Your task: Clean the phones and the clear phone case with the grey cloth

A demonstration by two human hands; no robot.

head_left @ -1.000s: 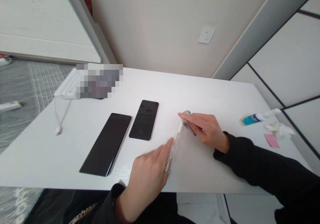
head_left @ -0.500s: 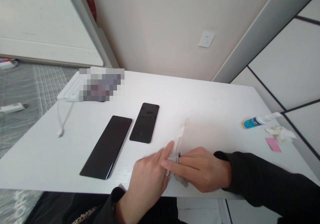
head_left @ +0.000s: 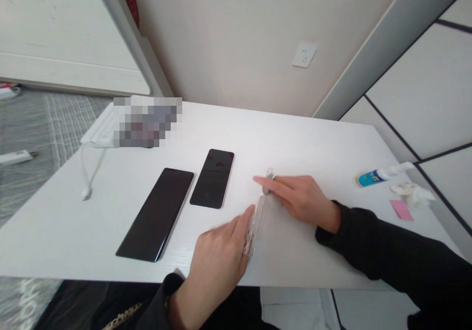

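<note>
Smaller phone (head_left: 213,178) is lying flat, dark screen up, on the white table (head_left: 324,153); taking it as the fixed mark.

Clear case (head_left: 257,224) is standing nearly edge-on to the camera, right of the smaller phone, its lower end reaching closer to the wearer. Whether its bottom edge is touching the tabletop, cannot tell.

Left hand (head_left: 219,251), below the smaller phone, is closing around the near end of the case; fingers are lying along its left side, thumb hidden behind.

Right hand (head_left: 300,199), right of the smaller phone, is pinching a grey cloth (head_left: 267,188) over the case's far part, fingers together, index pointing toward the phone. A bit of clear plastic is showing beyond the cloth.

Larger phone (head_left: 157,217) is lying left of the smaller phone and nearer the wearer, close by, not touching. White cable (head_left: 86,192) is trailing well left of the smaller phone.

Far right of the smaller phone: a blue-and-white bottle (head_left: 372,177) is lying on its side; crumpled tissue (head_left: 415,193) and a pink slip (head_left: 401,210) are sitting near it.
</note>
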